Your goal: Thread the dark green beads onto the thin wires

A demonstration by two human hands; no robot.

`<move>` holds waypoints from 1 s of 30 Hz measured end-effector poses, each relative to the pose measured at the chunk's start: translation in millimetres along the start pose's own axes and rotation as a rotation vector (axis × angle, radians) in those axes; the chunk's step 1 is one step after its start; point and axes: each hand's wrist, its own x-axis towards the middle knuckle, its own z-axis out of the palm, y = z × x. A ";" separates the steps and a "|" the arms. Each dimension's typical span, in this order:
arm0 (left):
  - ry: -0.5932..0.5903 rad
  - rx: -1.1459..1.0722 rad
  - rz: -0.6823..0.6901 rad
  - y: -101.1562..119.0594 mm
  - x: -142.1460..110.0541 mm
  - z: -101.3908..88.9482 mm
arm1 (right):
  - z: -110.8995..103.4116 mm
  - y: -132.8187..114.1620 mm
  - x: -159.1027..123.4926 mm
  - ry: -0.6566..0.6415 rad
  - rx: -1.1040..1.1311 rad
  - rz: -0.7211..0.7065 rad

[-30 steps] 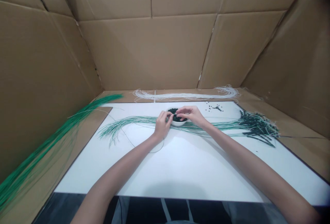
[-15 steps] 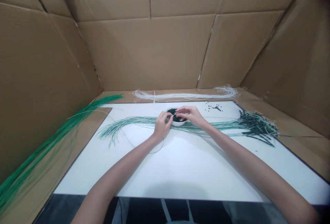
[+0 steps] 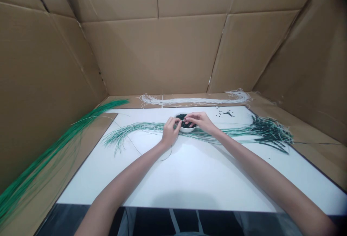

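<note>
Cardboard panels [image 3: 151,55] wall us in on three sides, and below them a white board [image 3: 195,178] fills our view. Along its far edge, on brown cardboard, lies a loose white wire bundle [image 3: 189,101], stretched crosswise. A long green bundle [image 3: 54,149] slants away on our left, off the board, and a small scatter of dark beads [image 3: 225,113] sits near the far right corner. Green-and-white strands [image 3: 141,127] sweep across the board from left to right, passing just in front of a small white bowl [image 3: 187,130] and under our forearms, and they end at a tangle of strands with dark pieces [image 3: 271,133] on the right.

The bowl stands near the far edge of the board, heaped with dark green beads [image 3: 182,118]. Our left hand [image 3: 170,133] is narrowly pinched at the bowl's left side, holding a thin pale wire [image 3: 130,140]. Its short tip points right, toward the bowl; the rest drops in a loop onto the board and then trails away left. Our right hand [image 3: 199,121] curls narrowly over the bowl, its fingertips close to the left hand's. Whether they hold a bead is too small to tell.
</note>
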 end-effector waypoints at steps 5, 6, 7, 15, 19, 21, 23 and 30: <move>0.024 0.002 0.001 -0.5 -0.2 0.8 | 0.2 -4.8 -2.9 -0.021 -0.023 0.003; 0.025 0.003 0.000 -0.6 -0.2 0.9 | 0.2 -5.4 -3.4 -0.029 -0.026 0.001; 0.025 0.004 -0.001 -0.7 -0.3 1.0 | 0.2 -5.6 -3.6 -0.035 -0.026 -0.003; 0.012 0.013 0.012 0.0 -0.3 -0.1 | 2.2 -4.3 -2.9 0.005 0.001 -0.026; 0.015 0.014 0.013 -0.8 -0.8 0.5 | 2.4 -6.8 -3.6 0.042 -0.039 -0.044; 0.014 0.016 0.014 -0.9 -0.8 0.7 | 2.2 -7.4 -3.8 0.051 -0.054 -0.050; 0.013 0.018 0.017 -0.6 -0.7 0.6 | 2.3 -7.7 -3.8 0.056 -0.068 -0.057; 0.014 0.012 0.025 0.5 -0.6 0.1 | 3.8 -9.7 -4.4 0.057 -0.119 -0.071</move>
